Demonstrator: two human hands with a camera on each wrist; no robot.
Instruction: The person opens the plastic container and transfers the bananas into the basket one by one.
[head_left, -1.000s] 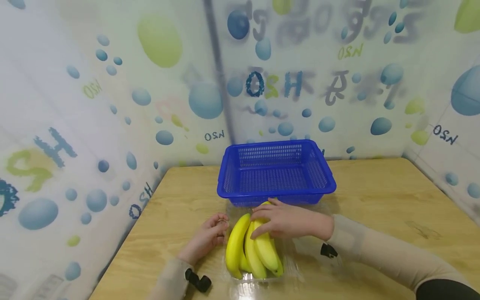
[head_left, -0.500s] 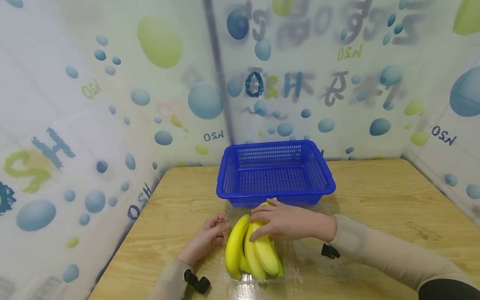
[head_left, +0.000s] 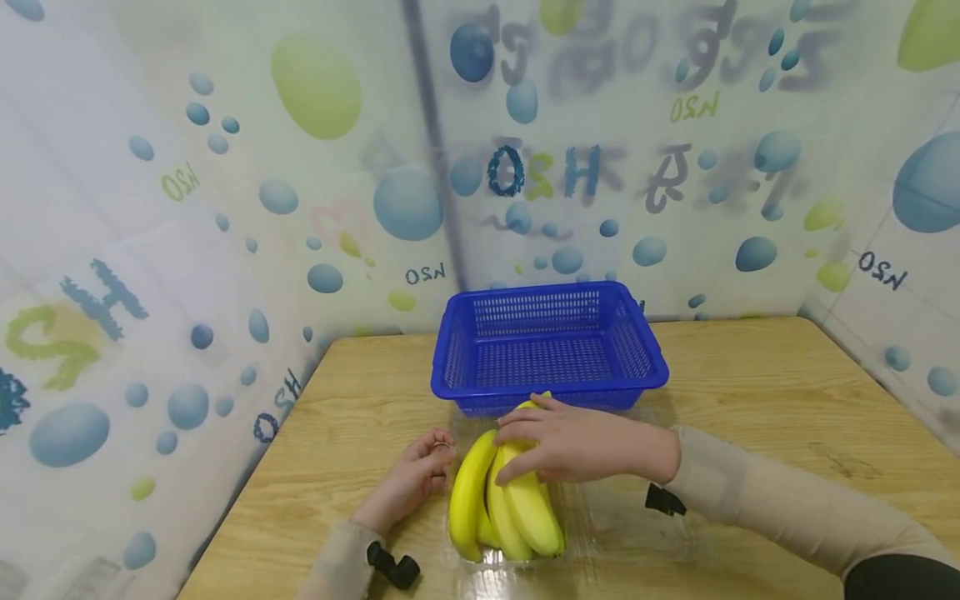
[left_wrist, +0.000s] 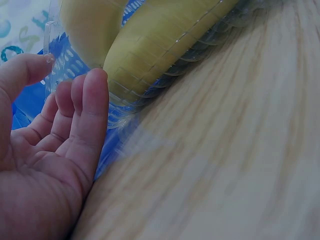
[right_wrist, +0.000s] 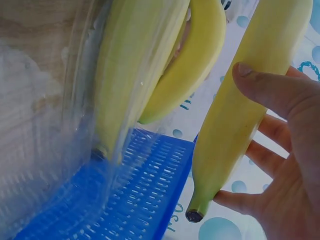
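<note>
My right hand grips a yellow banana, thumb on one side and fingers on the other. In the right wrist view this banana is held apart from the others, its dark-tipped end pointing down. More bananas lie in a clear plastic box. My left hand is at the box's left side, holding its edge between thumb and bent fingers. In the left wrist view the thumb tip meets the rim and the fingertips lie by the clear wall; the exact contact is hard to see.
Behind the box stands a blue perforated plastic basket, with nothing visible inside. The box's clear lid seems to lie folded out to the right on the wooden table. A patterned curtain surrounds the table.
The banana in my right hand has shifted slightly and now covers more of the banana beneath it. The right forearm moves a little to the right. My left hand stays in place.
</note>
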